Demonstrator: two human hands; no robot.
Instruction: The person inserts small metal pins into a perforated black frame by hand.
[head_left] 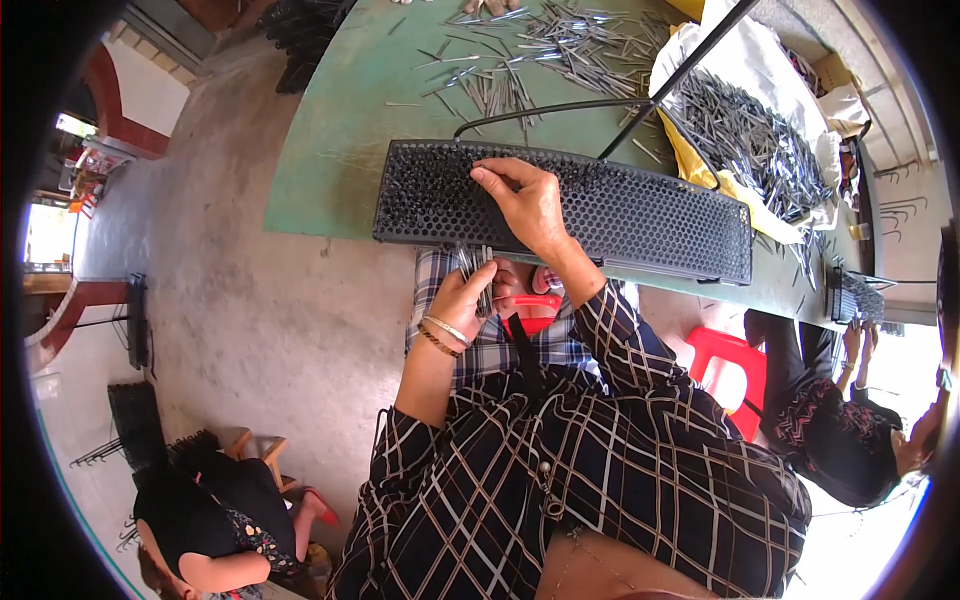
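A long black perforated panel, with rows of round holes, lies along the near edge of the green table. At its left part, many holes have dark pieces standing in them; the holes toward the right look bare. My right hand is over the left half with thumb and forefinger pinched at the surface. Whatever is between those fingertips is hidden. Just below the panel's front edge, my left hand is closed around a bundle of thin grey-black strips, their ends sticking up.
Loose strips are heaped on the green table behind the panel. A black metal rod frame rises from the panel. An open sack full of strips stands at the right, near a red stool. Other people sit lower left and at right.
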